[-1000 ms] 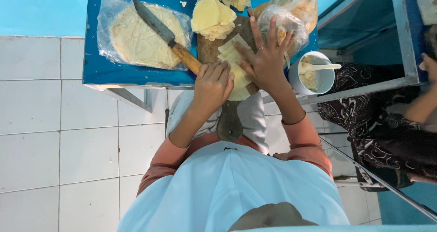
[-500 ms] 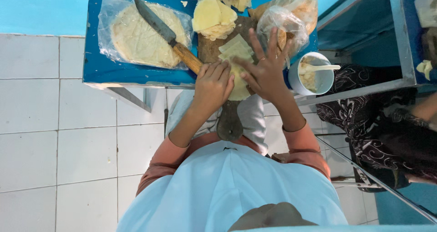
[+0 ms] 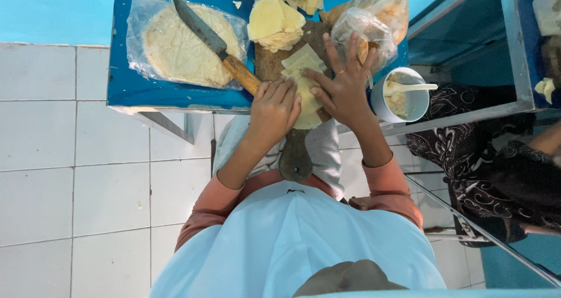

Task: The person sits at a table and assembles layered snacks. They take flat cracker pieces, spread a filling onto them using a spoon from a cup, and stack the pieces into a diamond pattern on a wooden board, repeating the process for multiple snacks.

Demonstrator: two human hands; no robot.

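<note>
The table (image 3: 146,93) is deep blue, the wall behind it turquoise. The floor (image 3: 52,169) is white tile with grey grout lines. Pale yellow dough sheets (image 3: 304,70) lie on a dark brown wooden board (image 3: 295,154). The knife (image 3: 213,43) has a grey blade and tan handle. The white cup (image 3: 409,102) holds cream paste. A neighbouring garment (image 3: 467,163) is black with white swirls.

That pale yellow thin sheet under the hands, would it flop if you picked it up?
Probably yes. The pale yellow thin sheet looks very thin and lies flat on the brown wooden board, so it would likely droop. The left hand and right hand press it gently, suggesting it is soft and may tear.
</note>
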